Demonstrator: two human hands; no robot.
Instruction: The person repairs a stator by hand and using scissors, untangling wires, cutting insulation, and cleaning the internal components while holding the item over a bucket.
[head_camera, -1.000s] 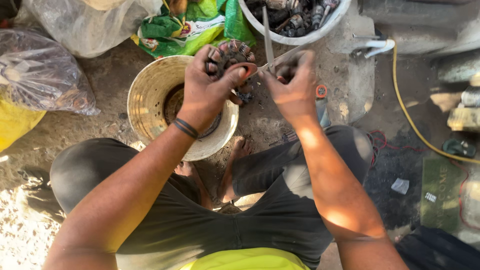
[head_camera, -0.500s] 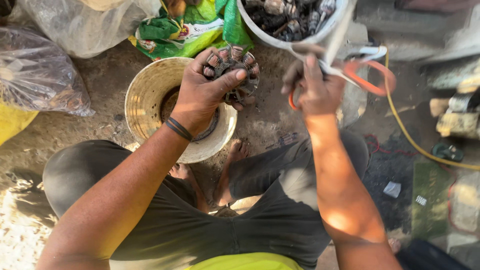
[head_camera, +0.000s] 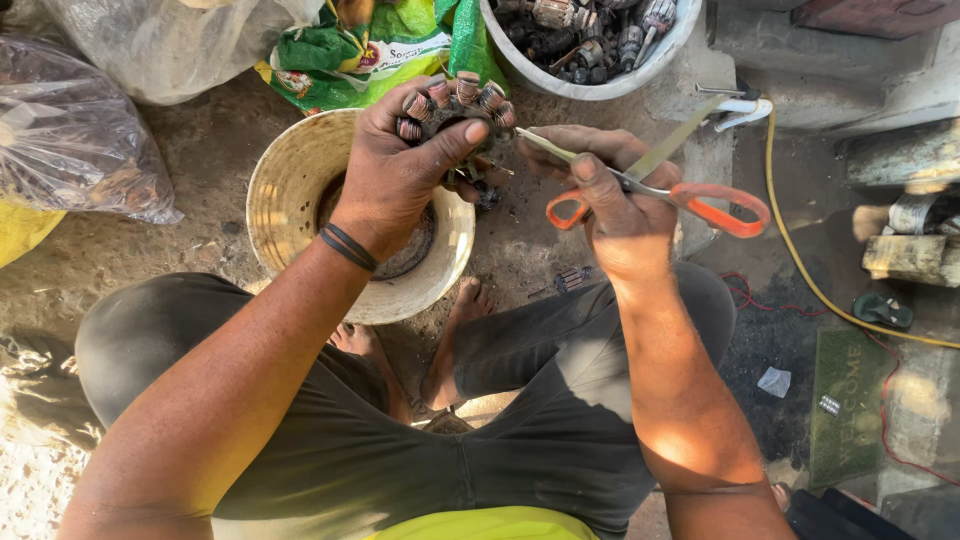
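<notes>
We see the left hand (head_camera: 400, 165) clamped round a wound motor stator (head_camera: 455, 110) at upper centre of the frame, thumb across its face, two dark bands on the wrist. The right hand (head_camera: 610, 200) grips orange-handled scissors (head_camera: 650, 185), blades pointing left, tips right at the stator; whether they touch it we cannot tell. Both forearms run up from the bottom edge. The palm hides most of the stator, so we cannot count its coils. Below the left hand sits one pale round basket (head_camera: 290, 190). One white tub (head_camera: 600, 80) of motor parts is cut off by the top edge. Two plastic bags (head_camera: 80, 150) lie at upper left.
</notes>
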